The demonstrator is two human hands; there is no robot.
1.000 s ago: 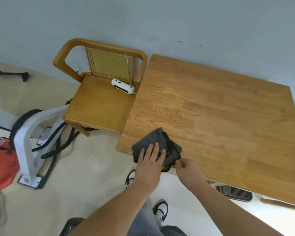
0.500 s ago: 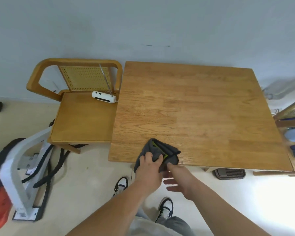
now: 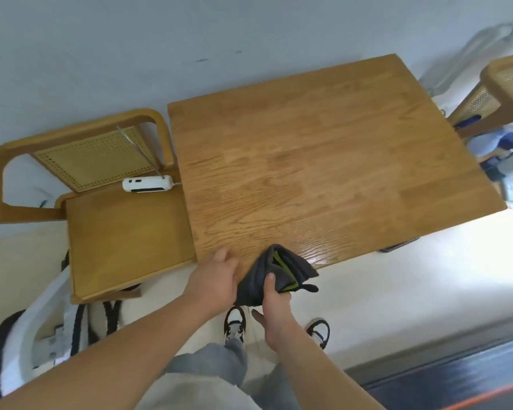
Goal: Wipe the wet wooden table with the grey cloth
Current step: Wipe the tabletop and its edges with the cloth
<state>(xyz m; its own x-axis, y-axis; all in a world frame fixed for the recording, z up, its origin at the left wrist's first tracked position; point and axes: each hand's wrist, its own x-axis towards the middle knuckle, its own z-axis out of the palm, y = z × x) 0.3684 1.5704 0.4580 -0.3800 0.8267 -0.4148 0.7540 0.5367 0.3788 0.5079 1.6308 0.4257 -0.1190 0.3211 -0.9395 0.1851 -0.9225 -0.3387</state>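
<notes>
grey cloth (image 3: 256, 281) pinched in right hand (image 3: 276, 303), left hand (image 3: 215, 281) on table (image 3: 308, 173) edge, grip unclear, chair (image 3: 125, 232) beside

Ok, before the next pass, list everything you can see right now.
wooden table: one, light brown, centre, against the wall
grey cloth: one, dark grey with green trim, table's near edge
left chair: one, wooden, cane back, beside table
white device: one, with antenna, on left chair's seat
right chair: one, wooden, partly seen, blurred blue items on it
white frame: one, black cables, floor, lower left
shoes: two, black-and-white, floor
left hand: table's near edge
right hand: grips cloth
</notes>
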